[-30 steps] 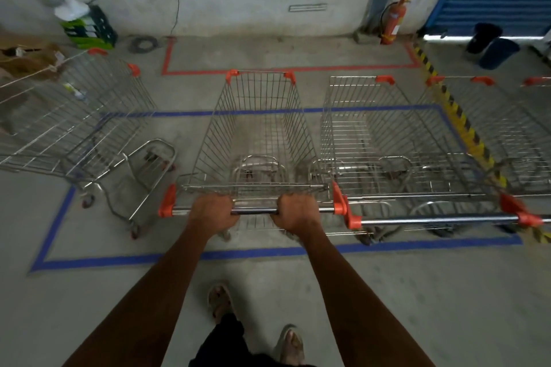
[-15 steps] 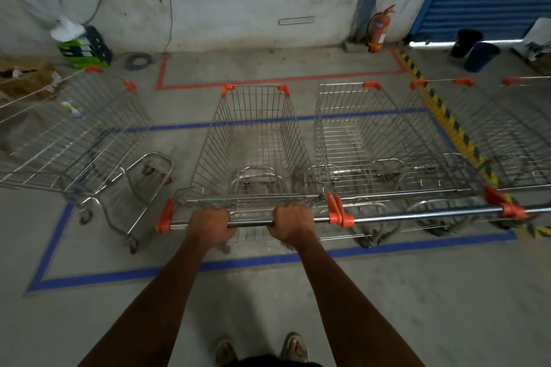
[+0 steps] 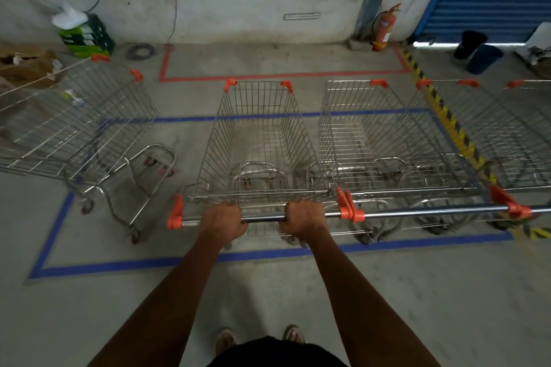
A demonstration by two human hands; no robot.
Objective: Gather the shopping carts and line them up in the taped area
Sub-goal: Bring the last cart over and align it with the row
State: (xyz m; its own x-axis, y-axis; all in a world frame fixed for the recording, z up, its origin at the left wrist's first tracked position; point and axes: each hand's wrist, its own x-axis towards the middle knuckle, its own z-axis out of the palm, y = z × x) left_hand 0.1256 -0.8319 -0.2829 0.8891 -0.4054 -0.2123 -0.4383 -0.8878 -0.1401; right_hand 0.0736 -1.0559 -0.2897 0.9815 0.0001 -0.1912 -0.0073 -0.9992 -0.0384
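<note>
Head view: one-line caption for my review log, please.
Both hands, left hand and right hand, grip the middle cart's handle, cart standing within the blue tape outline beside another cart.

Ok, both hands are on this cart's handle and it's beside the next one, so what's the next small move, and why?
Probably let go and fetch the stray cart on the left. The held cart already sits inside the blue tape, its handle about level with the neighbouring cart. The left hand and right hand grip that handle, while the stray cart stands angled across the tape's left edge.
</note>
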